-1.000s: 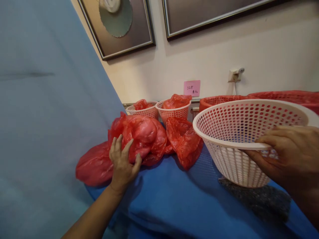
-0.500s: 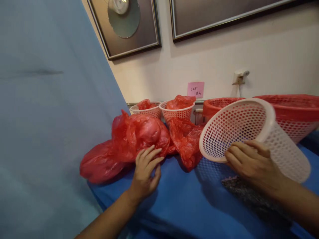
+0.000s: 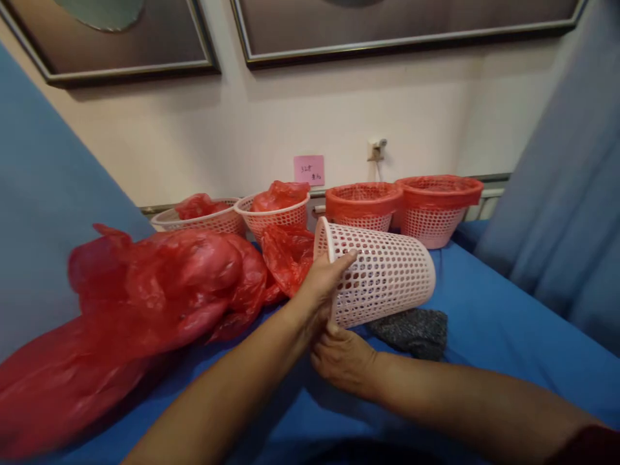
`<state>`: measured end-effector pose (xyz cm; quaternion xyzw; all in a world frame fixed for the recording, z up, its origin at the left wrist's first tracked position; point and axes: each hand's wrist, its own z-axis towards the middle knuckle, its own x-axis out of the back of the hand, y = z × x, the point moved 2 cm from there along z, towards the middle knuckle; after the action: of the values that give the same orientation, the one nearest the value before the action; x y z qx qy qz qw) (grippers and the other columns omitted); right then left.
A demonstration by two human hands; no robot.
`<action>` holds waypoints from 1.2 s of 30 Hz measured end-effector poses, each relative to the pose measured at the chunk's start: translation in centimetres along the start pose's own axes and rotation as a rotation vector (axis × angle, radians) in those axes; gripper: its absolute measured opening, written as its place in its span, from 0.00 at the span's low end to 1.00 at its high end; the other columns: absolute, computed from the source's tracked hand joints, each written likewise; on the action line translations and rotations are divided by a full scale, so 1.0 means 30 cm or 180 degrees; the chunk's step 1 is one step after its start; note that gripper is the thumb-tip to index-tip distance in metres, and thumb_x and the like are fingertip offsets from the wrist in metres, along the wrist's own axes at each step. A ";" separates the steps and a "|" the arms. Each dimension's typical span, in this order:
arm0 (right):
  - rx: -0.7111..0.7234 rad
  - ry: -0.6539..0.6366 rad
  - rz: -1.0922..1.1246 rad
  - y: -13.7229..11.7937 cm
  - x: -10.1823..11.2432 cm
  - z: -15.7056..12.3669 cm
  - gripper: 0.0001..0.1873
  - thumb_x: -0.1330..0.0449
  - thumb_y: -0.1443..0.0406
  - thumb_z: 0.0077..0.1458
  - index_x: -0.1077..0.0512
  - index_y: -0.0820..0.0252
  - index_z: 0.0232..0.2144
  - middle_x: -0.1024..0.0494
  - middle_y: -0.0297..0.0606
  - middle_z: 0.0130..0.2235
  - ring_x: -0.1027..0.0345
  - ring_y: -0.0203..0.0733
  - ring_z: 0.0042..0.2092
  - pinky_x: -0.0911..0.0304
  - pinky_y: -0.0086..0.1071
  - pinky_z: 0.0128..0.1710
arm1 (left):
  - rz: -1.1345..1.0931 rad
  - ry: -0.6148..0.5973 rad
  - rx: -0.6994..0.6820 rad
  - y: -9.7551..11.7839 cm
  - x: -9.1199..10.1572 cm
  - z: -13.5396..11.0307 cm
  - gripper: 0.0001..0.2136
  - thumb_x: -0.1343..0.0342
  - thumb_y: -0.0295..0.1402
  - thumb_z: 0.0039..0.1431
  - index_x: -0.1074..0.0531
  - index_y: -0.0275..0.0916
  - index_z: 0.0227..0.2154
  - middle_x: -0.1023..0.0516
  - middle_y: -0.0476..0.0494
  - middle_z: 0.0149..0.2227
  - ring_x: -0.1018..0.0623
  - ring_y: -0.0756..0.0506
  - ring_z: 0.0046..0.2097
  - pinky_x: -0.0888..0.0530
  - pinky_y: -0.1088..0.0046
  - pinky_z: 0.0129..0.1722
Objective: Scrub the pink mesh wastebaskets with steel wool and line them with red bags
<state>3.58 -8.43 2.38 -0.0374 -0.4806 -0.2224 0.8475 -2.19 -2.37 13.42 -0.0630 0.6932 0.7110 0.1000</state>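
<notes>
Numbers first, please: who holds what?

Two bare hands are at work, a left hand [image 3: 327, 281] and a right hand [image 3: 343, 361]. The left is closed at the rim of one pale pinkish-white, perforated plastic basket [image 3: 382, 278], thumb stretched along its outer side, other fingers mostly hidden. The right is curled nearly into a fist at that rim's lower edge; I cannot tell whether it grips.

How does the basket lie?

On its side near the middle, mouth to the left, base to the right, above one dark, speckled, crumpled bundle [image 3: 421, 329].

Are there others?

Four similar ones stand upright in a row, making five. The two left-hand baskets [image 3: 271, 221] each contain bunched red plastic [image 3: 281, 194]; the two right-hand baskets [image 3: 431, 223] have red plastic linings [image 3: 440, 184] folded over their rims.

What else is on the blue-covered surface [image 3: 508, 323]?

At left, a large heap of shiny red plastic bags [image 3: 188, 271], too overlapped to count. One smaller crumpled red plastic bag [image 3: 285, 258] lies between heap and held basket.

And behind?

One pink handwritten note [image 3: 309, 170], one wall socket [image 3: 376, 152] and two dark-framed pictures [image 3: 411, 32].
</notes>
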 end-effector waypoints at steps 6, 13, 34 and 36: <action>-0.0544 0.0400 0.0293 0.104 0.079 -0.288 0.15 0.50 0.71 0.63 0.23 0.56 0.40 0.20 0.39 0.46 0.27 0.44 0.49 0.29 0.45 0.54 | 0.0094 0.0031 -0.0341 0.048 -0.005 -0.019 0.17 0.32 0.39 0.52 0.23 0.34 0.41 0.15 0.41 0.37 0.16 0.42 0.35 0.20 0.65 0.38; -0.2144 -0.0551 0.0394 0.395 0.032 -0.527 0.37 0.33 0.51 0.55 0.33 0.53 0.64 0.38 0.57 0.67 0.39 0.68 0.64 0.39 0.64 0.57 | 0.0435 -0.0063 -0.0994 -0.104 0.026 -0.022 0.22 0.33 0.48 0.54 0.20 0.35 0.45 0.14 0.39 0.44 0.17 0.38 0.48 0.23 0.54 0.55; -0.2003 0.1680 -0.0135 0.397 0.184 -0.194 0.45 0.39 0.66 0.59 0.54 0.46 0.73 0.58 0.49 0.73 0.46 0.65 0.69 0.33 0.58 0.60 | 0.1386 -0.0179 -0.1235 -0.296 0.004 0.081 0.23 0.40 0.43 0.61 0.26 0.39 0.56 0.18 0.39 0.53 0.19 0.38 0.52 0.24 0.59 0.56; -0.1585 0.1575 -0.0098 0.355 0.137 -0.190 0.44 0.39 0.68 0.58 0.50 0.42 0.71 0.57 0.45 0.73 0.41 0.62 0.66 0.31 0.55 0.59 | 0.1388 -0.0128 -0.1225 -0.301 0.008 0.087 0.21 0.43 0.46 0.63 0.23 0.37 0.51 0.16 0.38 0.49 0.18 0.37 0.51 0.23 0.59 0.55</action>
<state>14.31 -1.85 4.35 -0.1806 -0.1922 -0.3479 0.8997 -0.23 0.42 4.66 0.0838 0.5406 0.8353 -0.0553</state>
